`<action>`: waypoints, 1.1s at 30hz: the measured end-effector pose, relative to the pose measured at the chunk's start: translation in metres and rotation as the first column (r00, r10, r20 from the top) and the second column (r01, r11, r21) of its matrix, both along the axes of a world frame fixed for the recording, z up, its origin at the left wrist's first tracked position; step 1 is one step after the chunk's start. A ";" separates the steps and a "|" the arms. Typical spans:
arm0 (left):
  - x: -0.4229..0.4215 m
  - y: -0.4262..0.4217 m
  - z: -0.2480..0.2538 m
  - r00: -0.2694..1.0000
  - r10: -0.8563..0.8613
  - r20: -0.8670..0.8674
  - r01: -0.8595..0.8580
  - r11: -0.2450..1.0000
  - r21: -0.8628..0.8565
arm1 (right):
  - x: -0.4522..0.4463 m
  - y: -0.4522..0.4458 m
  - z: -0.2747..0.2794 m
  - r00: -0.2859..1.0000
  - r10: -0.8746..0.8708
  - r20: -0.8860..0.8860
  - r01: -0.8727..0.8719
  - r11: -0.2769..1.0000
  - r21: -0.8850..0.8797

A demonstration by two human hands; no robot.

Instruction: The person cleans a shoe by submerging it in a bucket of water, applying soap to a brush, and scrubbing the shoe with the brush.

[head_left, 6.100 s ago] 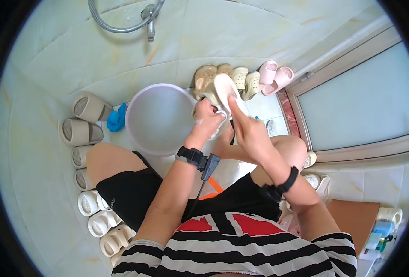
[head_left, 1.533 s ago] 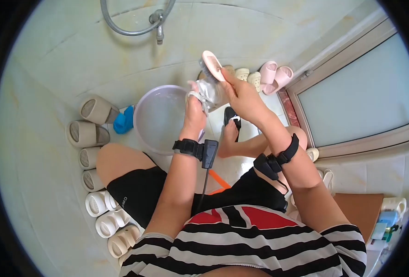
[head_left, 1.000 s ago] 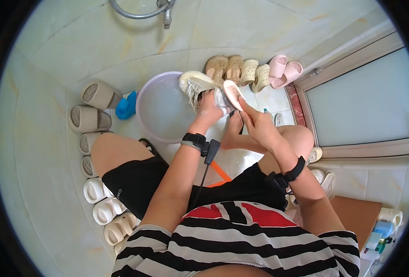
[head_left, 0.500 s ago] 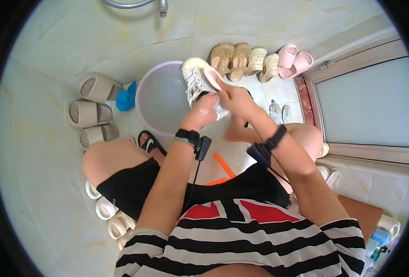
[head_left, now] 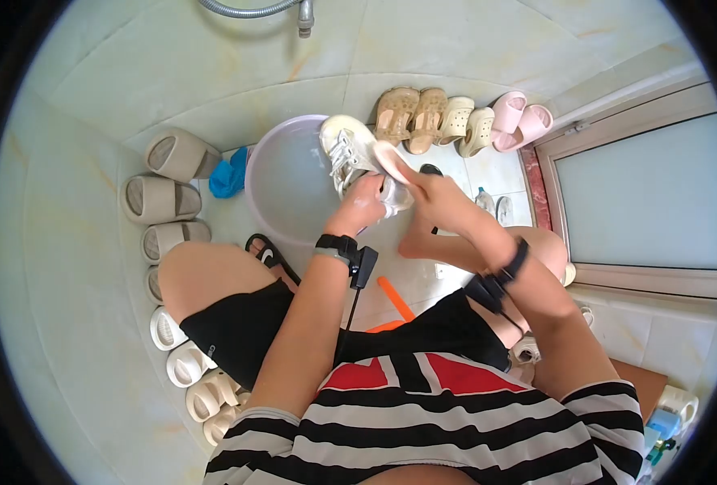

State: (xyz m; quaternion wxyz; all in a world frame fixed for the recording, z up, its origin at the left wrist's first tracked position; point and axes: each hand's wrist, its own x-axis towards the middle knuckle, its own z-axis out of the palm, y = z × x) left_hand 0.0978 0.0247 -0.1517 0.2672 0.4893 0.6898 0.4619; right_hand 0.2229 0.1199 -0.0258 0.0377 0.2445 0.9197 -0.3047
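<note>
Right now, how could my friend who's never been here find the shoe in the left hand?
Look for the big round purple tub by the wall. At its right edge, the left hand holds a white shoe, next to a pale brush in the right hand. It's held up and has laces, unlike the beige slippers on the floor.

No word can be read with certainty. On my black shorts, near the hem over the left thigh, stands a short row of white lettering, seen at a slant and too small to spell out. On the strap of the black slide worn on my left foot lies a white, curved, tick-shaped mark. The containers at the far right appear too small for me to make out any print.
</note>
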 end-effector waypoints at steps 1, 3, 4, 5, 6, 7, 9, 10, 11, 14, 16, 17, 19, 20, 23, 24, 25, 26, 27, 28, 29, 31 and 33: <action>0.002 -0.008 0.030 1.000 0.015 0.007 -0.014 0.997 -0.079 | 0.017 0.000 0.000 1.000 0.000 0.011 0.000 1.000 0.002; 0.002 0.001 0.005 0.998 0.040 -0.051 -0.044 0.996 -0.074 | 0.046 0.000 -0.002 0.992 0.069 -0.104 -0.064 0.997 0.044; 0.004 0.001 0.001 0.990 0.055 -0.131 -0.065 0.995 -0.072 | 0.041 -0.003 -0.001 0.994 0.064 -0.088 -0.061 0.998 0.035; 0.008 0.001 0.000 0.999 0.047 -0.024 -0.048 0.999 -0.016 | 0.022 -0.001 -0.001 0.997 0.078 -0.020 -0.077 0.996 0.047; 0.008 0.002 0.001 0.998 0.050 -0.032 -0.051 0.999 -0.014 | -0.004 0.005 -0.002 0.995 0.096 0.036 -0.098 0.993 0.065; 0.007 0.003 0.002 0.999 0.029 -0.023 -0.030 0.997 -0.076 | -0.029 0.018 -0.021 0.991 0.133 0.010 -0.133 0.984 0.116; 0.005 0.006 0.004 1.000 -0.010 -0.027 0.007 0.994 -0.112 | -0.069 0.025 -0.038 0.989 0.131 0.070 -0.141 0.976 0.169; 0.001 0.008 0.003 0.999 0.003 -0.045 -0.007 0.995 -0.102 | -0.074 0.023 -0.033 0.988 0.143 0.054 -0.150 0.972 0.181; -0.001 0.008 0.000 0.999 0.027 0.021 -0.026 0.998 -0.061 | -0.068 0.018 -0.029 0.986 0.161 0.036 -0.165 0.972 0.169; 0.003 0.004 0.012 0.999 0.021 -0.029 -0.026 0.986 -0.165 | -0.011 0.002 -0.002 0.993 0.090 0.077 -0.099 0.987 0.128; 0.011 0.006 0.004 0.988 -0.038 -0.149 0.042 0.999 0.024 | 0.012 -0.009 0.020 0.990 0.035 0.137 -0.053 0.990 0.129; 0.013 0.006 0.004 0.986 -0.052 -0.158 0.051 0.999 -0.011 | 0.017 -0.014 0.028 0.991 0.023 0.132 -0.041 0.990 0.135; 0.015 0.006 0.009 0.985 -0.080 -0.151 0.067 0.993 -0.093 | 0.013 -0.009 0.020 0.992 0.005 0.123 -0.022 0.990 0.138; 0.015 0.006 0.012 0.982 -0.109 -0.157 0.083 0.982 -0.168 | -0.006 0.010 -0.002 0.994 0.040 0.106 -0.060 0.980 0.189; 0.013 0.007 0.022 0.976 -0.119 -0.183 0.096 0.987 -0.128 | -0.042 0.032 -0.059 0.999 0.033 -0.008 -0.029 0.964 0.266; 0.007 0.009 0.024 0.975 -0.145 -0.169 0.117 0.979 -0.166 | -0.057 0.033 -0.060 0.996 -0.003 -0.089 0.027 0.962 0.272; 0.006 0.008 0.023 0.982 -0.137 -0.133 0.110 0.976 -0.188 | -0.056 0.035 -0.060 0.996 -0.038 -0.082 0.049 0.988 0.148; 0.008 0.008 0.020 0.982 -0.136 -0.129 0.108 0.974 -0.198 | -0.048 0.034 -0.063 0.996 -0.036 -0.079 0.047 0.989 0.138; 0.008 0.008 0.020 0.980 -0.142 -0.136 0.116 0.977 -0.180 | -0.041 0.033 -0.063 0.994 -0.060 -0.088 0.071 0.989 0.131; 0.009 0.009 0.020 0.979 -0.149 -0.140 0.126 0.979 -0.163 | -0.033 0.034 -0.064 0.992 -0.086 -0.094 0.098 0.988 0.123; 0.010 0.012 0.016 0.948 -0.210 -0.238 0.161 0.965 -0.208 | -0.030 0.040 -0.064 0.988 -0.139 -0.072 0.141 0.989 0.031; 0.014 0.010 0.017 0.930 -0.221 -0.294 0.177 0.969 -0.171 | -0.029 0.045 -0.057 0.991 -0.130 -0.043 0.129 0.991 -0.033; 0.014 0.012 0.018 0.933 -0.198 -0.302 0.158 0.976 -0.153 | -0.033 0.053 -0.058 0.990 -0.141 -0.025 0.139 0.988 -0.069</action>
